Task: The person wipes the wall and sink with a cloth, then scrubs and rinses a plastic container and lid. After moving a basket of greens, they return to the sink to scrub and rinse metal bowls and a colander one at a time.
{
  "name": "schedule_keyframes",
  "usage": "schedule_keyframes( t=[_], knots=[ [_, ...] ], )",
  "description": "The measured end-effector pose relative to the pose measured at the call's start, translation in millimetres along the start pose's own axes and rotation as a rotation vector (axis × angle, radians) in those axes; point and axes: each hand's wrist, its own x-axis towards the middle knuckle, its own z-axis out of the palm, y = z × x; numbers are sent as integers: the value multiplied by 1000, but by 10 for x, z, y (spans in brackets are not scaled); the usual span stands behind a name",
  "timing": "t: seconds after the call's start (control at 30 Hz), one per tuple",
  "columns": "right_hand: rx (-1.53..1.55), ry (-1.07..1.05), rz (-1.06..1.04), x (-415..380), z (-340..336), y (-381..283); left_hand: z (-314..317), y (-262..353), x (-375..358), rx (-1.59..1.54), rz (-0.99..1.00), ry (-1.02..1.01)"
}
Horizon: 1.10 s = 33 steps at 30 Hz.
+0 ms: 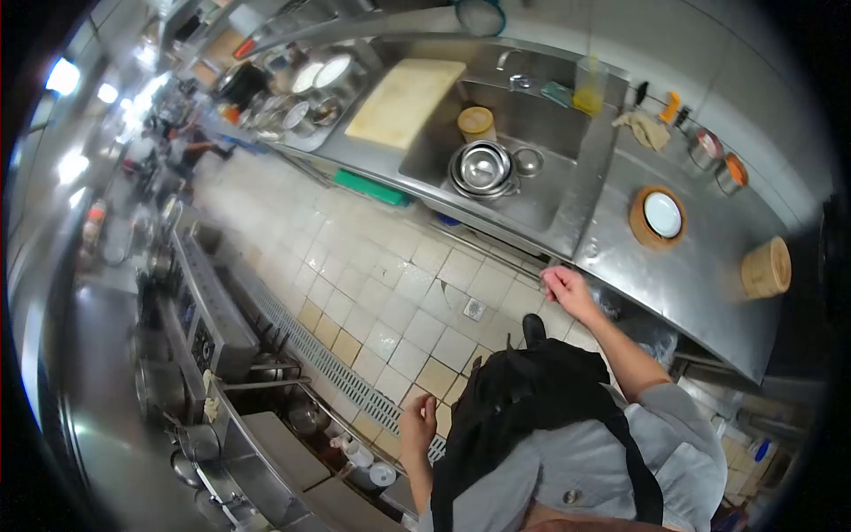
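My right hand (565,293) hangs beside the front edge of the steel counter, fingers curled into a loose fist with no object visible in it. Low on the left is my left hand (418,426), its fingers also curled in and nothing showing in them. Near the right hand is a steel sink (532,199) holding stacked metal bowls (484,167) and a yellow-lidded tub (476,122). On the counter (629,266) stand a round wooden holder (658,238) with a white dish (663,215) and a bamboo container (766,269).
A thick cutting board (406,102) lies left of the sink, with metal pots and bowls (310,97) beyond it. The tiled floor (399,301) looks wet and has a drain grate (346,386). Cooking equipment (208,310) lines the left side. A person (191,146) is far off.
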Motion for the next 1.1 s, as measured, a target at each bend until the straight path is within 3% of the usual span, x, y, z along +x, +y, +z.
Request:
schedule_keyframes(
  t=[0.13,0.23,0.37,0.4,0.47,0.5,0.57,0.6,0.63,0.7,0.77,0.83,0.93,1.07,1.1],
  knots=[
    [-60,-38,32,873,-11,2,167,-348,222,5,-179,-135],
    [-183,-9,-35,1269,18,-98,231,-747,472,-31,-160,-216],
    [-161,61,93,1614,145,195,140,-1037,980,-101,-274,-129],
    [-211,88,69,1653,193,247,217,-1282,1151,-95,-256,-170],
    [-289,145,82,1693,323,175,404,-1927,1588,-370,-362,-84],
    [-349,192,55,1763,412,194,262,-2002,1877,-340,-325,-153],
    [-452,300,42,1810,540,86,-19,-2070,2492,67,-59,-347],
    [-556,334,31,1819,623,-120,196,-3008,2883,-321,10,-433],
    [-643,388,-17,1833,696,-136,55,-2978,3160,-302,43,-514],
    [-701,394,25,1813,837,-460,-284,-2807,3567,50,-15,-420],
    [-827,465,-11,1726,829,-479,-624,-2970,4340,-203,-100,-474],
    [-959,573,-12,1547,744,-477,-1440,-1502,4687,279,269,-507],
    [-1008,805,198,1158,518,-42,-1849,-823,5338,280,215,-396],
    [-910,830,308,962,457,133,-1864,-127,5896,192,380,-257],
    [-1051,772,368,1001,464,154,-1811,71,5932,200,381,-253]
  ],
)
